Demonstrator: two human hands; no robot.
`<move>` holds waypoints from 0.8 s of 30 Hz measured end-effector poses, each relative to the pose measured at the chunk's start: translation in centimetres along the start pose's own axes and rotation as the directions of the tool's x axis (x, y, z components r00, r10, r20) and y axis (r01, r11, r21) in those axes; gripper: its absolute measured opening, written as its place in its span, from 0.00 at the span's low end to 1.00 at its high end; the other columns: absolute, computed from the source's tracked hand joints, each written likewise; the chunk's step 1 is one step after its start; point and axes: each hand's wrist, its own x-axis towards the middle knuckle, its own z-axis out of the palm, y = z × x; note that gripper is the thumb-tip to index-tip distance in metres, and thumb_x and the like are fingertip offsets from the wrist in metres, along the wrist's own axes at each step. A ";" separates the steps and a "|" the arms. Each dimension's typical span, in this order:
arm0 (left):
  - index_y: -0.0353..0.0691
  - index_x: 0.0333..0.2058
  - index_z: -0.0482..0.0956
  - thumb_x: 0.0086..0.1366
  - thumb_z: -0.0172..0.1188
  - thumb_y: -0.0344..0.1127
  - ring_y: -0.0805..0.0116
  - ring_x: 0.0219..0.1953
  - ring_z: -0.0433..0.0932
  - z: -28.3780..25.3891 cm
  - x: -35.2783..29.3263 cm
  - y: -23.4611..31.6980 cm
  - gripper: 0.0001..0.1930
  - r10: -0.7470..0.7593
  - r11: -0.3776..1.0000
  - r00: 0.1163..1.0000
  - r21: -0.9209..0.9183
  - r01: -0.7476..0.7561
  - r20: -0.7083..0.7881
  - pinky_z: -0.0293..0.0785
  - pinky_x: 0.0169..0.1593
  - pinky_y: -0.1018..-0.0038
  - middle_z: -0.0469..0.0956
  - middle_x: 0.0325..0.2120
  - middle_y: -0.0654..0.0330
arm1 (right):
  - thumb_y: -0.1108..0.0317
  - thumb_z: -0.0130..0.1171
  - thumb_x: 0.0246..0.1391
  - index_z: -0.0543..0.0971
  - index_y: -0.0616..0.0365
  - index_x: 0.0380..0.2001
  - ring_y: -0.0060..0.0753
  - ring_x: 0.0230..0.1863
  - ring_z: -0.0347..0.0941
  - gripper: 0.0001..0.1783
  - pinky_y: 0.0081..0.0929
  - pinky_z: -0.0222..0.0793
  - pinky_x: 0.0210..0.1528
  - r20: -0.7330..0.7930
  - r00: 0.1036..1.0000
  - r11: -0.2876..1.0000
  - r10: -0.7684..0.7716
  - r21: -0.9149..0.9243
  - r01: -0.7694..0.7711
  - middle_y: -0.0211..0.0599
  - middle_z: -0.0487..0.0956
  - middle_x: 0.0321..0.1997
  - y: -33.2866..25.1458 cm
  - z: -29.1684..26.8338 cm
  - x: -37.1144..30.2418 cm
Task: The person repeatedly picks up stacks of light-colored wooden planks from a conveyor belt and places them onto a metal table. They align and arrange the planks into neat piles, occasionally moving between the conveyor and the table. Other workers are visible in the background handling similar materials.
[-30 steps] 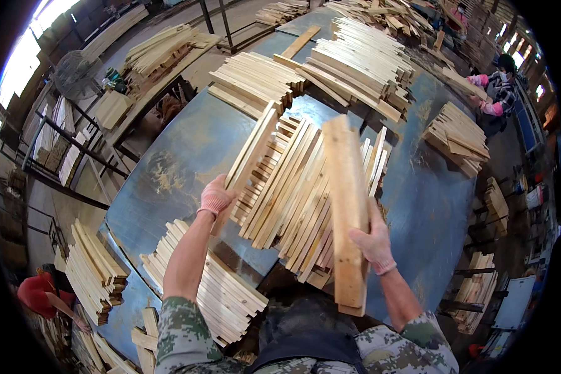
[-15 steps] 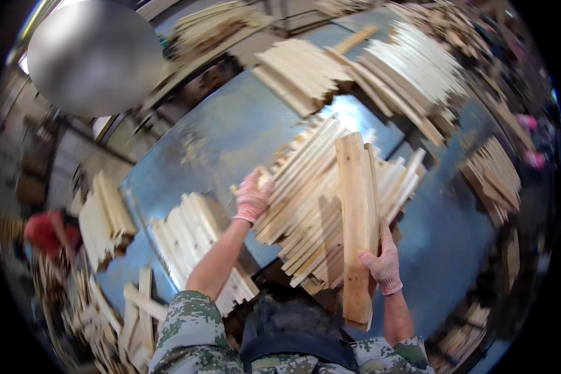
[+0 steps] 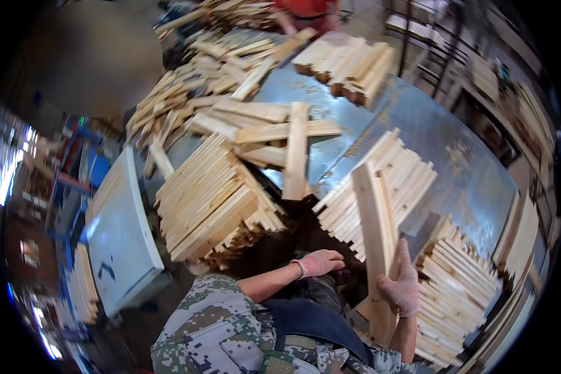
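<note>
My right hand (image 3: 400, 287), in a pale knit glove, grips wooden boards (image 3: 375, 249) held together, tilted nearly upright at my right side. At least two boards show in the grip; the fingers pass partly behind them. My left hand (image 3: 321, 263), in a pinkish glove, hovers before my waist with fingers stretched out and nothing in it. Just beyond the held boards lies a stack of boards (image 3: 411, 181) on the metal table (image 3: 442, 137). Beside my right hand is another stack of boards (image 3: 455, 287). A block of stacked boards (image 3: 209, 193) stands left of my left hand.
Loose boards (image 3: 296, 149) lie crossed ahead, with a messy wood pile (image 3: 181, 103) at the far left. Another board stack (image 3: 349, 62) sits at the table's far end, near a person in red (image 3: 305, 9). A pale panel (image 3: 121, 240) stands at left.
My view and body have swung left. The left hand has come away from the large stack to my waist, while the right still carries the boards.
</note>
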 end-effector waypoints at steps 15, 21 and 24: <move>0.46 0.57 0.78 0.71 0.63 0.45 0.59 0.55 0.79 -1.3 -13.7 -35.3 0.19 -0.004 0.957 0.736 -0.216 -0.194 -0.677 0.76 0.58 0.59 0.83 0.51 0.58 | 0.65 0.66 0.53 0.64 0.56 0.72 0.54 0.49 0.82 0.43 0.48 0.78 0.53 0.970 0.242 0.031 0.030 -0.243 0.970 0.50 0.83 0.48 -2.6 45.6 7.0; 0.42 0.42 0.83 0.70 0.70 0.35 0.76 0.29 0.72 -5.6 -17.6 -39.0 0.06 -0.356 -0.091 0.865 -0.908 -0.408 -0.353 0.68 0.31 0.78 0.80 0.32 0.68 | 0.66 0.67 0.52 0.64 0.52 0.72 0.52 0.59 0.78 0.43 0.49 0.73 0.60 0.974 0.151 -0.110 0.170 -0.133 0.985 0.45 0.81 0.59 -3.3 57.1 7.6; 0.39 0.49 0.82 0.72 0.68 0.45 0.68 0.38 0.82 -10.4 -18.7 -38.6 0.16 -0.373 -0.078 0.863 -0.916 -0.394 -0.340 0.80 0.41 0.70 0.84 0.40 0.61 | 0.65 0.67 0.54 0.63 0.50 0.74 0.51 0.62 0.77 0.44 0.49 0.71 0.64 0.944 0.266 -0.216 0.195 -0.223 0.950 0.46 0.79 0.63 -2.4 59.6 9.1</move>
